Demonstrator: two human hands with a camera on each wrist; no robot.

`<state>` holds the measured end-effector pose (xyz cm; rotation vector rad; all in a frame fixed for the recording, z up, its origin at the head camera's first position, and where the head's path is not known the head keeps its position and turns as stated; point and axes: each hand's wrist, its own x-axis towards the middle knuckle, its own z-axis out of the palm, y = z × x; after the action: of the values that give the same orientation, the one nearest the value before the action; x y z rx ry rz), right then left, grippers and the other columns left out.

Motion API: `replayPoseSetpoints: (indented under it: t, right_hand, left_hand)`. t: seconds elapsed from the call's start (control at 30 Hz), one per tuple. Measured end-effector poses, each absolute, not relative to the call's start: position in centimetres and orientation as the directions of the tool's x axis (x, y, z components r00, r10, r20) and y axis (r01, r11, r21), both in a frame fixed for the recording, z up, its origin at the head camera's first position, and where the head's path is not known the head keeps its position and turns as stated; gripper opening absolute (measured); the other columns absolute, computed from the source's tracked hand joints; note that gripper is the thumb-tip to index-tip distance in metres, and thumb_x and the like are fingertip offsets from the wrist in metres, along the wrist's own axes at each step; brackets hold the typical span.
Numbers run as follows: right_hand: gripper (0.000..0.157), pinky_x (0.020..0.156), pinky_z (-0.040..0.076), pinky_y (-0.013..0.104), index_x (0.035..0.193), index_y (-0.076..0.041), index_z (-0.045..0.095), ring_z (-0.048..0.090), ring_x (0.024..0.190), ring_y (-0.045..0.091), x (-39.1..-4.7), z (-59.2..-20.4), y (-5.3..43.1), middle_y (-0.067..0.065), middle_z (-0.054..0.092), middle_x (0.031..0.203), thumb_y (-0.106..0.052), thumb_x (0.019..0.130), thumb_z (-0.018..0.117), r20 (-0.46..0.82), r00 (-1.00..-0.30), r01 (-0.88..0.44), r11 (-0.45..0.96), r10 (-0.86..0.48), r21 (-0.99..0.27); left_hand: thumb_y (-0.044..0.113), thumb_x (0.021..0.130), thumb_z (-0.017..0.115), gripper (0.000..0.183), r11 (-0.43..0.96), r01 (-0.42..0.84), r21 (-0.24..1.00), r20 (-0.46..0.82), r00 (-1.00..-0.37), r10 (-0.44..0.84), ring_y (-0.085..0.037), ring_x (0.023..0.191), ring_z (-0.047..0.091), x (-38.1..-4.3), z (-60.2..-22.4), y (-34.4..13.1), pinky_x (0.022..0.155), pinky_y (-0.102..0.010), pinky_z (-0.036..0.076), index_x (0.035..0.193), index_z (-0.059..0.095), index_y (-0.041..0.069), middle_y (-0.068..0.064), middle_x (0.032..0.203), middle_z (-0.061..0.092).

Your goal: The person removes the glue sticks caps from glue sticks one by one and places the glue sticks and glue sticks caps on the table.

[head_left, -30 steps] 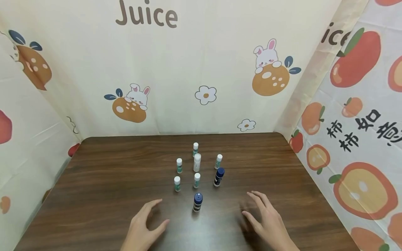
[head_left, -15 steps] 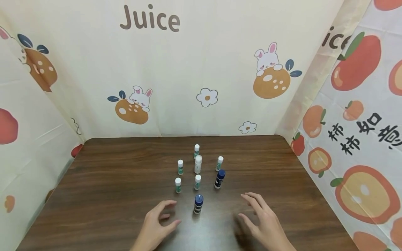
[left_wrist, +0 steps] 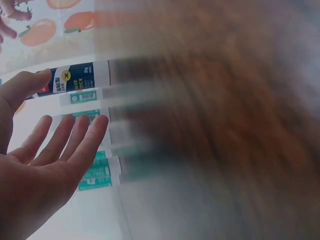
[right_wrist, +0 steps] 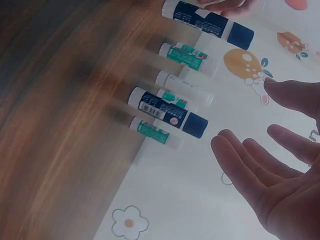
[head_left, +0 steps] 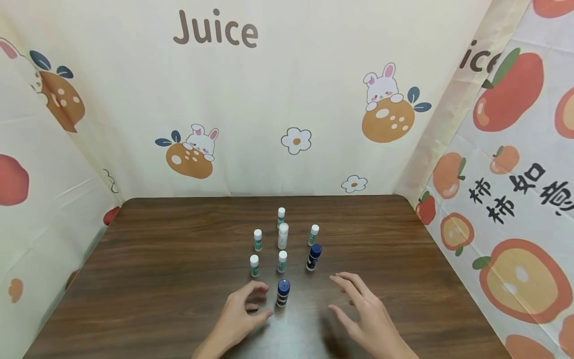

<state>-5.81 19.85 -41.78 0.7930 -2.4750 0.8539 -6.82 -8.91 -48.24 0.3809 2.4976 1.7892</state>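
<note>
Upright on the table stand two navy-capped glue sticks, one in front (head_left: 282, 293) and another farther back on the right (head_left: 313, 257). A white glue stick (head_left: 282, 236) and several small green glue sticks with white caps (head_left: 254, 266) stand around and behind them. My left hand (head_left: 239, 311) is just left of the front navy glue stick, thumb and fingers spread in a loose curve facing it. In the left wrist view, the thumb overlaps a navy glue stick (left_wrist: 82, 76). My right hand (head_left: 365, 311) hovers to the right, fingers apart, holding nothing.
The dark wood-grain table (head_left: 170, 249) reaches back to a cream curtain (head_left: 251, 99) with rabbits and flowers printed on it. A fruit-printed cloth (head_left: 506, 199) hangs along the right side, and another pale cloth (head_left: 54, 209) along the left.
My left hand has moved right and reached the front navy glue stick's side. My right hand has drifted a little left. The view has shifted slightly; the glue sticks stay put.
</note>
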Motion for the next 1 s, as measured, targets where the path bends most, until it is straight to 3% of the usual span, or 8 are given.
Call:
replayPoseSetpoints:
  t: [0.13,0.37,0.67,0.8,1.0]
  right_hand:
    - [0.065,0.062,0.05,0.019,0.128,-0.021,0.055,0.056,0.09,0.005,-5.9,-41.5,19.3,-0.007,0.052,0.121,-0.009,0.07,0.081,0.518,-0.767,-0.618,0.652,-0.379,-0.439]
    - [0.063,0.063,0.048,0.013,0.129,-0.023,0.054,0.055,0.089,0.004,-6.3,-41.1,18.5,-0.009,0.051,0.121,-0.012,0.073,0.08,0.499,-0.774,-0.617,0.642,-0.391,-0.455]
    - [0.06,0.061,0.049,0.016,0.128,-0.021,0.054,0.056,0.087,0.005,-7.2,-41.0,17.3,-0.007,0.052,0.119,-0.013,0.074,0.08,0.491,-0.756,-0.648,0.598,-0.433,-0.471]
    - [0.06,0.063,0.048,0.014,0.129,-0.021,0.054,0.056,0.084,0.004,-7.5,-40.9,17.0,-0.006,0.052,0.12,-0.013,0.075,0.079,0.505,-0.739,-0.667,0.59,-0.446,-0.455]
    - [0.05,0.064,0.049,0.016,0.129,-0.018,0.053,0.056,0.082,0.005,-7.8,-40.8,16.8,-0.002,0.052,0.121,-0.025,0.084,0.072,0.508,-0.722,-0.687,0.573,-0.47,-0.447]
  left_hand:
    - [0.012,0.072,0.081,0.045,0.282,0.188,0.941,0.12,-0.963,0.241,-0.032,0.102,0.06,-7.4,-48.2,-8.3,0.076,-0.033,0.055,0.111,0.06,0.003,-0.014,0.109,0.063]
    - [0.012,0.073,0.081,0.043,0.264,0.197,0.944,0.127,-0.957,0.261,-0.027,0.101,0.06,-8.2,-48.5,-7.2,0.076,-0.033,0.055,0.11,0.06,0.013,-0.005,0.108,0.064]
    - [0.002,0.073,0.078,0.035,0.245,0.207,0.947,0.137,-0.951,0.275,-0.022,0.085,0.066,-9.0,-48.8,-5.8,0.073,-0.028,0.055,0.104,0.063,0.004,-0.011,0.097,0.066]
    - [0.0,0.073,0.077,0.029,0.23,0.246,0.941,0.178,-0.943,0.282,-0.019,0.082,0.066,-9.1,-48.7,-5.5,0.073,-0.026,0.055,0.099,0.065,0.004,-0.009,0.093,0.067]
    - [-0.002,0.07,0.078,0.031,0.248,0.313,0.917,0.251,-0.935,0.251,-0.019,0.086,0.065,-8.8,-48.3,-5.6,0.075,-0.029,0.054,0.097,0.066,0.008,-0.004,0.093,0.068]
